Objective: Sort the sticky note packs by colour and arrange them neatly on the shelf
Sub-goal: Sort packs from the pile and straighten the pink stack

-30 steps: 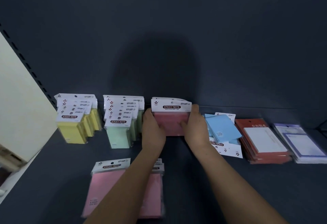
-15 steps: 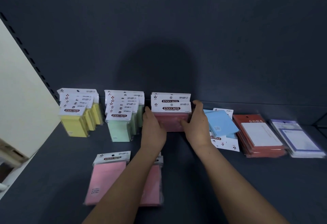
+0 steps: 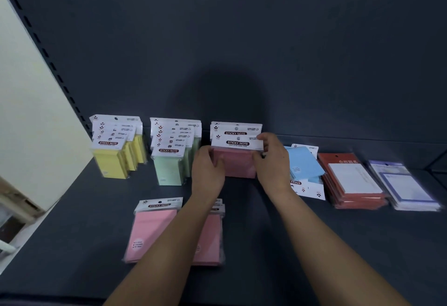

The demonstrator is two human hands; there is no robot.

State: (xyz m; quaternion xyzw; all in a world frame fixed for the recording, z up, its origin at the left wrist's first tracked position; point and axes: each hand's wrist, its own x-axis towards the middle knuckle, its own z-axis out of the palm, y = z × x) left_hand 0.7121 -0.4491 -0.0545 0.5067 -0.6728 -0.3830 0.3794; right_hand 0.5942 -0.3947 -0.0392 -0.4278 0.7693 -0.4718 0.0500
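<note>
A row of upright pink sticky note packs (image 3: 238,160) stands against the shelf's back wall. My left hand (image 3: 208,175) grips the front pack's left edge and my right hand (image 3: 271,163) grips its right edge, thumb on the white header. To the left stand rows of yellow packs (image 3: 113,163) and green packs (image 3: 169,168). Two more pink packs (image 3: 150,230) lie flat near the front, partly under my left forearm. Blue packs (image 3: 304,165) lie loosely piled just right of my right hand.
A stack of red-backed note pads (image 3: 350,182) and a stack of purple-framed pads (image 3: 406,187) lie at the right. The dark shelf (image 3: 314,245) has a dark back wall. A cream side panel (image 3: 31,117) closes the left end.
Both hands stayed on the upright pink packs and pushed them back towards the wall. My right thumb has moved up onto the front pack's header.
</note>
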